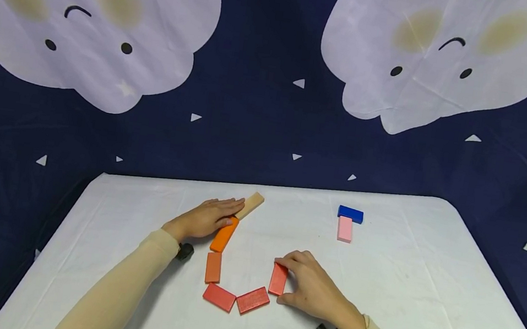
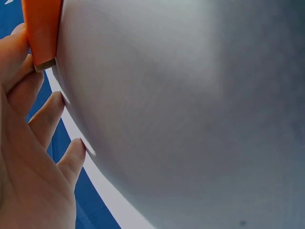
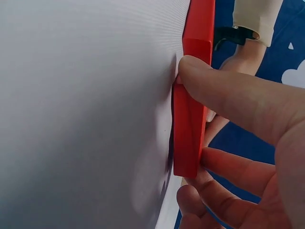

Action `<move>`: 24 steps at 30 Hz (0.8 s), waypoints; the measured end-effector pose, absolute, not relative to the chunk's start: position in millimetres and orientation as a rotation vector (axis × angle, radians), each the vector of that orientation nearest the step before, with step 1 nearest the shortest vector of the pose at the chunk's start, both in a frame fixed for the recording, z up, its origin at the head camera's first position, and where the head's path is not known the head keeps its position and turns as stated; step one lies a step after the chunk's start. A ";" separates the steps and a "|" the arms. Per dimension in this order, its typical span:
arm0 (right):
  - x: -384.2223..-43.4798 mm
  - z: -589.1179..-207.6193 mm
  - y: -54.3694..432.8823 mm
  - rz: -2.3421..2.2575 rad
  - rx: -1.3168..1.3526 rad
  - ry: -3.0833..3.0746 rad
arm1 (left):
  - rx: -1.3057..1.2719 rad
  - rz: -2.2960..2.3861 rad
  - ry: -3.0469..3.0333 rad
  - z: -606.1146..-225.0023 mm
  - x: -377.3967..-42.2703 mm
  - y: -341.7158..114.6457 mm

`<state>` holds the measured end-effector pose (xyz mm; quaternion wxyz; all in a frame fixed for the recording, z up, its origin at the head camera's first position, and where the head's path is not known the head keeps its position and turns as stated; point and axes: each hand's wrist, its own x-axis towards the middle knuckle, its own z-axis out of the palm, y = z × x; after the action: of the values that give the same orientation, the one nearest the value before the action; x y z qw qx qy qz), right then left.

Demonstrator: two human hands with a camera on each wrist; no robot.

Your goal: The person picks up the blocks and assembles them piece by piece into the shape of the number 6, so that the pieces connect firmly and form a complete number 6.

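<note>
Red block (image 1: 278, 280) at four o'clock of a curved row (image 1: 219, 297) is pinched by the right hand (image 1: 313, 288), seemingly for aligning, next likely needing gentle release, while the left hand (image 1: 205, 218), fingers extended, touches an orange block (image 1: 222, 239) at ten o'clock.

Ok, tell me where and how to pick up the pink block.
Pinch the pink block across its two long sides, towards the near end, probably coming from above and the near side. It lies flat with both long sides free, while its far end appears to butt against the blue block.
</note>
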<state>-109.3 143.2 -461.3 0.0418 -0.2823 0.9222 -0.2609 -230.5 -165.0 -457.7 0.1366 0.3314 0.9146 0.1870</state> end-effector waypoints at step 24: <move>-109.7 -461.8 141.4 -0.771 -0.849 2.796 | 0.970 0.543 2.652 -456.1 -229.4 -165.3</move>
<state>-109.7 141.4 -461.8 0.0599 -0.2803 0.9236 -0.2546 -229.4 -165.3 -456.1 0.1325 0.3345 0.9141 0.1870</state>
